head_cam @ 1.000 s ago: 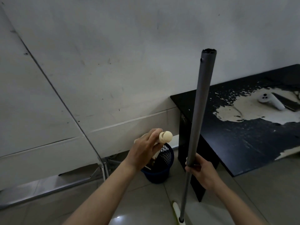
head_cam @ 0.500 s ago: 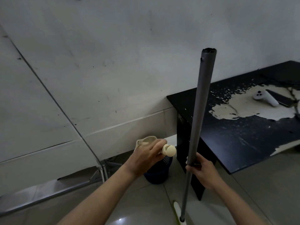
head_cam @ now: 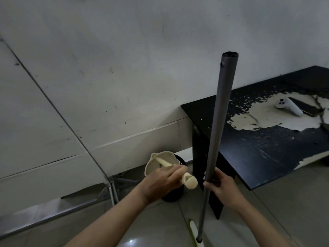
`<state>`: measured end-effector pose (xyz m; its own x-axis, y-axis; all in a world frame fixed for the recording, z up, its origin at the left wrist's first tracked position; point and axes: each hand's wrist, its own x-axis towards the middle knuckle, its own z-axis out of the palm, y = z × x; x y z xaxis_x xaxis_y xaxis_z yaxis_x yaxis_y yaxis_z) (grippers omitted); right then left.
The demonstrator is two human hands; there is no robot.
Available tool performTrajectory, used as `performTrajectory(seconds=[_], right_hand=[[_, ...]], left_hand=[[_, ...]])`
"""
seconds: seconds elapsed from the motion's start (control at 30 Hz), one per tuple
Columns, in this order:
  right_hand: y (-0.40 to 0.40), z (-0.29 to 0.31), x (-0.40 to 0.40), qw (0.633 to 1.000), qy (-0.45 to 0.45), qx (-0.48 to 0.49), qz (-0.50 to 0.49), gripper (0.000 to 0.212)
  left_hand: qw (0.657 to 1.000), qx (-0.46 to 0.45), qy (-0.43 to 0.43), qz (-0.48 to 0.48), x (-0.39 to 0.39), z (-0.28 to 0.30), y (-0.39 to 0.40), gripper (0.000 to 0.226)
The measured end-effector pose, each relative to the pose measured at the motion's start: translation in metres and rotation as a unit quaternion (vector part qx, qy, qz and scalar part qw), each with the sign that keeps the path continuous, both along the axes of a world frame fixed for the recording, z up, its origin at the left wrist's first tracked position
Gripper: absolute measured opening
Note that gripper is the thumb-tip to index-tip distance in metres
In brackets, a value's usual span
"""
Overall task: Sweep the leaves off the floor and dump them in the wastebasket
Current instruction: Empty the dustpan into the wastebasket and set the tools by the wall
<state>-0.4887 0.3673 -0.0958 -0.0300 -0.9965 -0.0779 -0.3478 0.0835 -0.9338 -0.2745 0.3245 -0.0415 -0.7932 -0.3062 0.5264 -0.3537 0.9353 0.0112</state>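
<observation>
My left hand (head_cam: 160, 180) grips the cream handle of a dustpan (head_cam: 160, 162), whose pan is tipped over a dark mesh wastebasket (head_cam: 175, 193) standing by the wall. The basket is mostly hidden behind my hand and the pan. In my right hand (head_cam: 222, 188) a long grey broom pole (head_cam: 219, 122) stands nearly upright; its pale head (head_cam: 195, 234) touches the tiled floor at the bottom edge. No leaves show on the visible floor.
A black table (head_cam: 258, 148) with peeling paint stands to the right, close to the basket; a white controller (head_cam: 288, 106) and a dark flat device (head_cam: 302, 108) lie on it. A metal stand's legs (head_cam: 112, 189) rest on the floor at left, against the white wall.
My left hand has turned the dustpan so its pan now shows tipped over the wastebasket, with the handle's end pointing toward me. The broom and my right hand have barely moved.
</observation>
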Motion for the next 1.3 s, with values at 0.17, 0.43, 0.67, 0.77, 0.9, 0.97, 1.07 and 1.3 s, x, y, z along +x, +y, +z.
performTrajectory(seconds=[0.17,0.43,0.67,0.77,0.9,0.97,1.07,1.3], right_hand=[[-0.001,0.002,0.003,1.000,0.010,-0.002,0.013,0.034],[-0.002,0.003,0.006,1.000,0.005,0.007,0.021,0.034],[-0.004,0.004,0.009,1.000,0.016,0.007,0.025,0.034],[-0.003,0.003,0.009,1.000,0.016,0.011,0.022,0.032],[-0.003,0.004,0.010,1.000,0.017,0.004,0.020,0.032],[-0.001,0.006,0.011,1.000,0.022,0.004,0.020,0.033],[-0.001,0.005,0.012,1.000,0.024,0.003,0.015,0.034],[0.000,0.006,0.012,1.000,0.022,0.011,0.007,0.037]], left_hand=[[0.999,-0.002,-0.036,-0.039,0.004,-0.009,0.006,0.034],[0.997,-0.029,-0.036,-0.058,0.012,-0.010,0.017,0.031],[0.996,-0.034,-0.056,-0.053,0.018,-0.008,0.020,0.033],[0.994,-0.015,-0.071,-0.077,0.016,-0.005,0.024,0.032],[0.995,-0.021,-0.067,-0.064,0.021,-0.001,0.016,0.031],[0.994,-0.031,-0.075,-0.073,0.022,-0.004,0.018,0.030],[0.992,-0.045,-0.076,-0.086,0.025,-0.005,0.020,0.031],[0.996,-0.033,-0.057,-0.054,0.030,0.004,0.018,0.034]])
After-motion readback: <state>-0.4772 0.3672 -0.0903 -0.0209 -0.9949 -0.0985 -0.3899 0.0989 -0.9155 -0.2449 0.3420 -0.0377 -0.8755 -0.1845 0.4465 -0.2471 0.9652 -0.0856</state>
